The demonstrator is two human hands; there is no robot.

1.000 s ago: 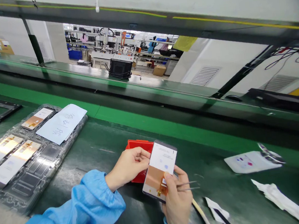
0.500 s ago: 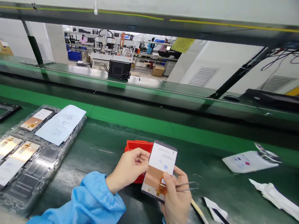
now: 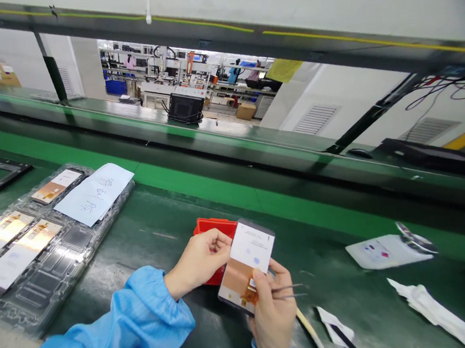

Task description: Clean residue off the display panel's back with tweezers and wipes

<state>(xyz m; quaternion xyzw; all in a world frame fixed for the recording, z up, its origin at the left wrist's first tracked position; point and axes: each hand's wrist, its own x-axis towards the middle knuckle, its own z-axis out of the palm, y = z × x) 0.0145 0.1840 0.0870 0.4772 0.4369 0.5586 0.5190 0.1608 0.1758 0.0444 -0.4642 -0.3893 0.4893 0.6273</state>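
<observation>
My left hand (image 3: 198, 262) and my right hand (image 3: 272, 309) together hold a phone display panel (image 3: 245, 264) back side up, with a white film on top and a copper area with an orange flex cable below. The left fingers grip its left edge. My right thumb presses on the flex cable, and the same hand also carries metal tweezers (image 3: 290, 291) that stick out to the right. Under the panel lies a red fixture block (image 3: 211, 229) on the dark green bench.
A clear plastic tray (image 3: 37, 255) at the left holds several similar panels and a handwritten paper slip (image 3: 95, 194). A white panel with peeled film (image 3: 388, 250), white film scraps (image 3: 436, 310) and a strip (image 3: 336, 332) lie at the right. A green conveyor belt (image 3: 260, 196) runs behind.
The panel has shifted slightly left and down in my hands. Nothing else has moved.
</observation>
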